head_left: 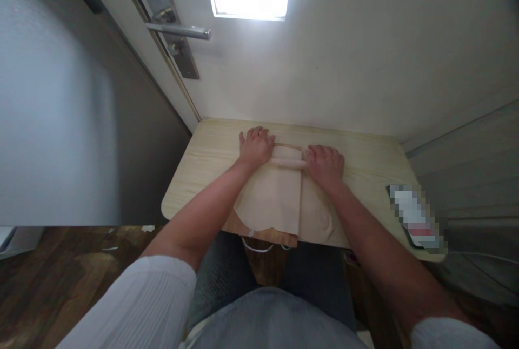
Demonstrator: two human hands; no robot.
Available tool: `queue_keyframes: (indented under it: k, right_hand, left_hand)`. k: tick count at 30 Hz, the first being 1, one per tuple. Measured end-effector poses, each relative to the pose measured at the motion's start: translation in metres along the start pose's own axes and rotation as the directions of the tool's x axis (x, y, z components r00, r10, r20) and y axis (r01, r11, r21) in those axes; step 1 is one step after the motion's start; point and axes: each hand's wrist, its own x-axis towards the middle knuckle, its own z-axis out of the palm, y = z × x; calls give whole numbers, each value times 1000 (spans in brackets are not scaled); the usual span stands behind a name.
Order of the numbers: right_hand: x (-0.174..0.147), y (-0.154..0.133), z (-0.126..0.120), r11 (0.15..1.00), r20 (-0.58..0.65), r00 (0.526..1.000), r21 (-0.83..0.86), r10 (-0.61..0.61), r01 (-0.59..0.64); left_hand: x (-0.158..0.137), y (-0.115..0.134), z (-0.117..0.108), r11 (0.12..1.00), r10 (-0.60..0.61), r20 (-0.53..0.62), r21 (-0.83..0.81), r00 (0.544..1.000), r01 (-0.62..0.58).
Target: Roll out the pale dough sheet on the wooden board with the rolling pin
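Observation:
Between my hands runs a pale rod (288, 163), shaped like a rolling pin, lying crosswise on a thin beige sheet (270, 198). My left hand (257, 146) is over the rod's left end, fingers bent forward. Its right end is under my right hand (325, 164), whose fingers are close together. Both ends are hidden by the hands. Under the sheet, a brown wooden board (259, 233) shows at the near edge, with a curved metal handle (258, 246). To the right, beige material (318, 214) lies lower, with a small wrinkle; I cannot tell what it is made of.
Everything rests on a small light wood table (365, 157) with rounded corners. A phone-like object (417, 216), blurred out, lies at its right edge. Behind stands a white door (344, 57) with a metal lever handle (178, 30). A grey panel (60, 122) rises at left.

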Motion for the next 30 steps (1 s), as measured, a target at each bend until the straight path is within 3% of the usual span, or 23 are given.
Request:
queue_keyframes:
  k: [14,21,26,30]
  right_hand:
    - [-119,-22,-43,997,15,997,36,-70,70]
    - [-175,-32,-69,993,62,994,87,-90,85]
    - [-197,-42,-74,989,47,996,132,-73,66]
    - [-198,-45,-73,989,45,997,135,-64,57]
  left_hand:
    - [-105,0,-18,991,130,23,28,991,-130]
    - [-171,-2,-28,992,127,27,8,992,-127]
    - [-205,-4,-34,995,101,39,17,994,-101]
    - [-212,-4,-32,995,97,33,24,995,-98]
